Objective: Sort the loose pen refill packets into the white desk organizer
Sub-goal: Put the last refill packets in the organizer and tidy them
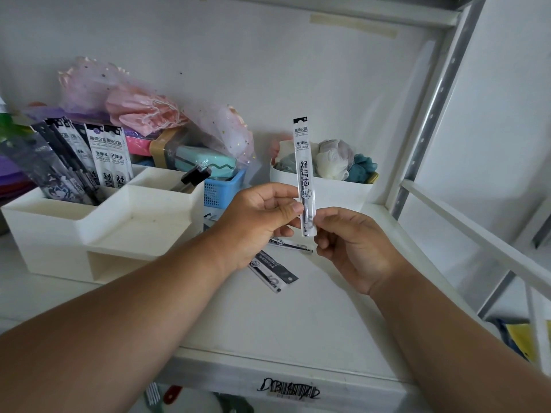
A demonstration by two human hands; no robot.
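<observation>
Left hand (259,222) curled, thumb and fingers pinching the lower part of an upright white refill packet (303,174); right hand (354,248) curled too, fingertips gripping the same packet at its bottom end. Packet held vertical above the white surface (328,317), black tab at the top, printed characters down its face. Directly below the hands, two more loose packets (272,274) lying flat on the surface, partly hidden by the left wrist; a third (293,244) just behind them, near the right hand's fingers. To the left, white desk organizer (98,234) with stepped compartments; tall back compartment holding a leaning bunch of sorted packets (86,159), front tray bare, small right compartment holding a dark object. Behind the organizer, blue basket (222,189) with a mint green case, pink gauze bags (125,99) piled above. Further right, white tub (334,189) stuffed with cloth items against the wall.
</observation>
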